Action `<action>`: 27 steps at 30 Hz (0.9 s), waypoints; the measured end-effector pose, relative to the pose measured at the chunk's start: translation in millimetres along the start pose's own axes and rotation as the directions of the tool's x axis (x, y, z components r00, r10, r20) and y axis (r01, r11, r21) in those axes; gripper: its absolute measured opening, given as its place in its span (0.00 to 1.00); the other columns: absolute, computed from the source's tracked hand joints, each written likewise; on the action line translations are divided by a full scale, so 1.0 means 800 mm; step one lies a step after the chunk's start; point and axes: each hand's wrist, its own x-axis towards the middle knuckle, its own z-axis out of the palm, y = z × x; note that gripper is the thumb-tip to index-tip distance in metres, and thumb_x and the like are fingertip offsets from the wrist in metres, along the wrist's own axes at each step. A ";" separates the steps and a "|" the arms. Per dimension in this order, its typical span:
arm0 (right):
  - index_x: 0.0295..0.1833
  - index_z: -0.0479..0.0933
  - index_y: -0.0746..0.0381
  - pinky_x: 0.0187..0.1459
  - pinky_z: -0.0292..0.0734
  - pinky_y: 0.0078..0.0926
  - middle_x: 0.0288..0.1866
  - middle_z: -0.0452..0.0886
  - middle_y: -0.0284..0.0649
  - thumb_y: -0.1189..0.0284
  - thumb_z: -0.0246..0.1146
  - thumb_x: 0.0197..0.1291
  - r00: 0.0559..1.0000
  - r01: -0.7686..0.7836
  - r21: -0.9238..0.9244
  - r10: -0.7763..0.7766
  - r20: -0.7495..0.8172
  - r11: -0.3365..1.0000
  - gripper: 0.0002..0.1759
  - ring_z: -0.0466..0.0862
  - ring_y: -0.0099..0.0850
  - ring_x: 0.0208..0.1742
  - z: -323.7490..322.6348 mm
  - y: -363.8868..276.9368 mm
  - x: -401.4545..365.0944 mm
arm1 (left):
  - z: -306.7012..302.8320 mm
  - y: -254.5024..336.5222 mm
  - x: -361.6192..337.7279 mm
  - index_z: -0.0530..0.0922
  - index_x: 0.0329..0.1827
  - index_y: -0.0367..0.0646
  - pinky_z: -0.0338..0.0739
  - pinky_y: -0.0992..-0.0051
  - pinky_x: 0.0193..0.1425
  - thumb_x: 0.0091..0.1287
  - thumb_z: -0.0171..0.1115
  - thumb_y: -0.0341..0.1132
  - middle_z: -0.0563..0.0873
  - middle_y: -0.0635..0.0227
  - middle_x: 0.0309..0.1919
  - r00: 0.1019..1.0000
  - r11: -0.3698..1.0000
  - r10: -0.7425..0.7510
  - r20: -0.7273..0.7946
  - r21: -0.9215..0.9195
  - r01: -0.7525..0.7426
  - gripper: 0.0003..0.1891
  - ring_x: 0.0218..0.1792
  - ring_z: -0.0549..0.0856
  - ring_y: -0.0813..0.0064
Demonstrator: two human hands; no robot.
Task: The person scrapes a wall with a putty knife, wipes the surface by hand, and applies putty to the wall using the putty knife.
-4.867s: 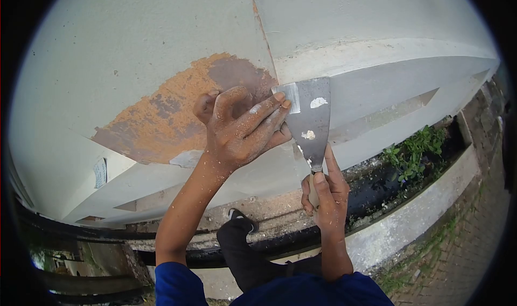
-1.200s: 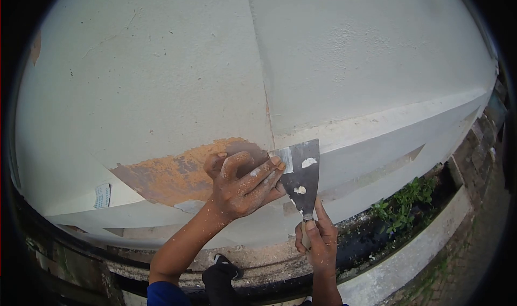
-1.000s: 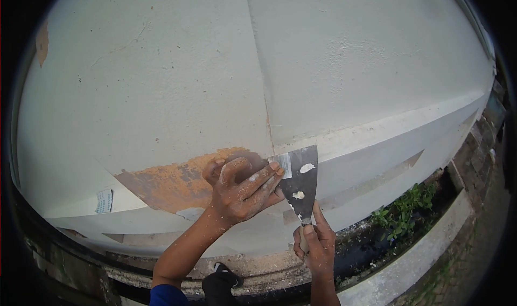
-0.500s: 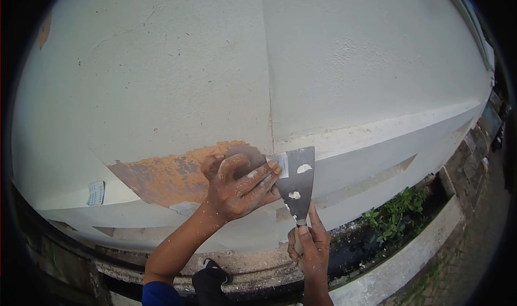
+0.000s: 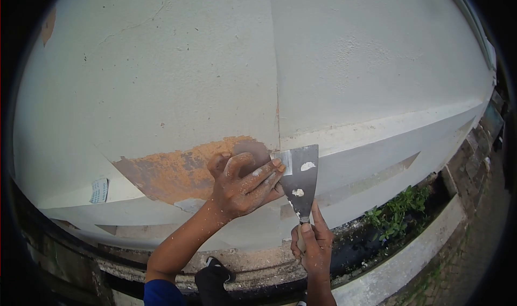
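Note:
My right hand (image 5: 313,245) is closed around the handle of a putty knife (image 5: 302,182). Its wide dark blade points up, specked with white filler and carrying a bright strip along its left side. My left hand (image 5: 245,185), dusted white, pinches the blade's left edge; two fingertips lie on the front face and the thumb is partly hidden. Ring and little fingers are bent away from the blade. Just behind the left hand, a stripped patch of wall (image 5: 172,168) shows orange and grey-brown below the pale paint.
A white wall (image 5: 188,63) with a vertical crack fills the upper view. A small paper label (image 5: 99,190) is on the ledge at left. Below lie a dark gutter with a green plant (image 5: 398,211), a concrete curb (image 5: 398,263) and my shoe (image 5: 219,267).
The view has shifted slightly, so the wall sits a little further right. Both hands keep the same hold on the putty knife.

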 end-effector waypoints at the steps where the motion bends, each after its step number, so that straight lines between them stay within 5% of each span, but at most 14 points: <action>1: 0.74 0.53 0.67 0.18 0.62 0.14 0.23 0.71 0.32 0.70 0.51 0.70 1.000 0.012 0.006 -0.012 -0.003 1.000 0.30 0.66 0.14 0.18 0.001 0.001 0.001 | -0.001 -0.003 0.006 0.87 0.40 0.58 0.52 0.58 0.59 0.46 0.72 0.55 0.86 0.89 0.47 1.000 1.000 -0.002 -0.018 0.026 0.002 0.20 0.47 0.72 0.71; 27: 0.74 0.51 0.69 0.18 0.62 0.13 0.23 0.72 0.33 0.72 0.51 0.70 0.999 0.047 -0.040 -0.048 -0.014 0.998 0.31 0.66 0.13 0.19 0.006 -0.008 -0.011 | 0.001 0.005 0.007 0.87 0.41 0.58 0.52 0.57 0.59 0.47 0.72 0.51 0.87 0.88 0.45 0.999 0.999 -0.039 0.004 -0.028 0.039 0.19 0.48 0.72 0.70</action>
